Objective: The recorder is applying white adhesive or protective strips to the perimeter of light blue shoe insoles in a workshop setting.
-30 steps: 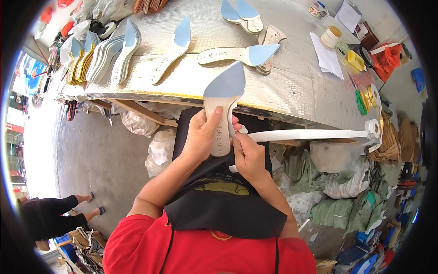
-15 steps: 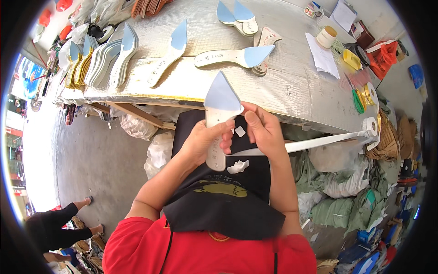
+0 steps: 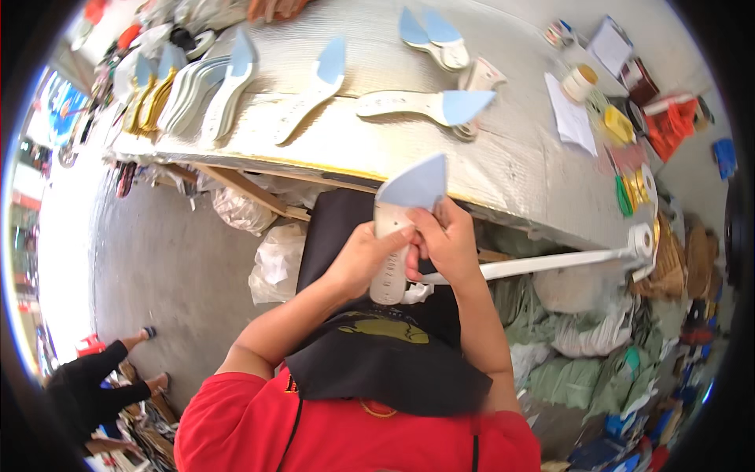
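Observation:
A pointed shoe insole (image 3: 410, 191), white with a blue toe, is held toe-up over my lap. My left hand (image 3: 363, 256) is closed around its narrow middle, thumb on top. My right hand (image 3: 451, 245) pinches its right edge just below the blue toe, the thumb pressed on the surface; the fingers underneath are partly hidden. A white tape (image 3: 543, 264) runs from a roll (image 3: 641, 237) at the right to my hands, its end hidden by them. A crumpled white scrap (image 3: 418, 293) lies on my black apron (image 3: 385, 374) beside the heel.
On the silvery worktable (image 3: 307, 157) ahead lie a single insole (image 3: 314, 90), another lying sideways (image 3: 401, 105), and stacked insoles (image 3: 230, 90) at the left. Green scissors (image 3: 624, 197) rest near its right edge. Bagged material (image 3: 582, 315) lies below right. A person (image 3: 94, 385) is at far left.
The insole has turned, its toe now leaning further right. My right thumb has come down onto its surface from beside the edge. The whole view has shifted slightly.

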A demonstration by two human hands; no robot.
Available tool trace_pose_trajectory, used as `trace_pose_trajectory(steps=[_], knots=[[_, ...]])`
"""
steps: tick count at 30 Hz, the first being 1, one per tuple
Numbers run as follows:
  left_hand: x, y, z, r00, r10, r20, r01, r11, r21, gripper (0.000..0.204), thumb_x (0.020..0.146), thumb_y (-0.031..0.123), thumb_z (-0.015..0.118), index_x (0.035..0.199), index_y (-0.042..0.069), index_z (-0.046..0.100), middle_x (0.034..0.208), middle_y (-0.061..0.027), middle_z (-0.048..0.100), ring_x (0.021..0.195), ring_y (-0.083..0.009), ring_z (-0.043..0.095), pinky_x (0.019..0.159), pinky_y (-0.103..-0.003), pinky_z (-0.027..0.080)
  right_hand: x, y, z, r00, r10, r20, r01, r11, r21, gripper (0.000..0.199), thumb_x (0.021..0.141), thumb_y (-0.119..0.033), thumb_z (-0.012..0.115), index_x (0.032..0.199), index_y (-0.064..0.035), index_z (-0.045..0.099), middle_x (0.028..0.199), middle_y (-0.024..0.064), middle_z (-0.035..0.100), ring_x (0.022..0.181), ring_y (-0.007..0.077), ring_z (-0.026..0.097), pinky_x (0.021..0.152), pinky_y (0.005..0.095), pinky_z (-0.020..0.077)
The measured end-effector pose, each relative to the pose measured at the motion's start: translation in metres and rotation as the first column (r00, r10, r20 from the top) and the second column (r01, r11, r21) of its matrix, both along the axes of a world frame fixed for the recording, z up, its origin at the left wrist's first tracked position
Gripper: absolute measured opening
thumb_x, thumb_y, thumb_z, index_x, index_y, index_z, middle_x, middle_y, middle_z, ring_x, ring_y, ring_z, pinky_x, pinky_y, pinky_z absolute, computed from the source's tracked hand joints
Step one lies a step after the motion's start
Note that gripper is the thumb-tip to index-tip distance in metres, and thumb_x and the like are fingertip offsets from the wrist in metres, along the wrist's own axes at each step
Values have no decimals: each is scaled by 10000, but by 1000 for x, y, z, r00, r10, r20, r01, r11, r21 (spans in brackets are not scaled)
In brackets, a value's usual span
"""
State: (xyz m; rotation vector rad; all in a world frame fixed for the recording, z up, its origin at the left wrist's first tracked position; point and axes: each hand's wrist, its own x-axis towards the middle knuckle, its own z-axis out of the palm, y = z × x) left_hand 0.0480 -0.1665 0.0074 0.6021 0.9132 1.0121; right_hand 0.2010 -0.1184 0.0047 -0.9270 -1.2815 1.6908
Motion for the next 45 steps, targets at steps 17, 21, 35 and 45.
trace_pose_trajectory(steps=[17, 21, 35, 45], knots=[[-11, -27, -39, 933, 124, -338, 17, 923, 385, 283, 843, 112, 430, 667, -19, 608, 633, -98, 647, 537, -186, 653, 532, -291, 516, -33, -1, -40, 924, -114, 365, 143, 988, -54, 324, 895, -154, 641, 1190, -22, 620, 1000, 184, 689, 795, 275, 656, 663, 347, 519], [-19, -24, -43, 934, 183, -306, -56, 924, 379, 181, 741, 14, 504, 624, -39, 632, 606, -117, 652, 536, -196, 662, 537, -294, 525, -51, -12, -30, 971, -44, 237, 32, 998, 56, 227, 904, -176, 626, 993, 26, 679, 866, 164, 675, 696, 234, 604, 648, 345, 494], [-32, -23, -32, 876, 481, -36, -459, 854, 245, 114, 825, 42, 489, 769, -46, 532, 629, -130, 622, 528, -209, 635, 477, -344, 513, -50, -64, 36, 865, 35, 501, -134, 977, 165, 239, 942, -137, 593, 1076, 55, 638, 920, 82, 662, 448, 20, 387, 389, 188, 276], [-37, -32, -9, 873, 452, 182, -464, 885, 29, 114, 876, 59, 503, 927, -38, 474, 696, -129, 591, 564, -239, 630, 520, -393, 523, -38, -100, 25, 799, -214, 562, -139, 844, 518, 300, 963, -184, 558, 1003, 91, 670, 920, 199, 688, 855, 269, 656, 780, 347, 521]])
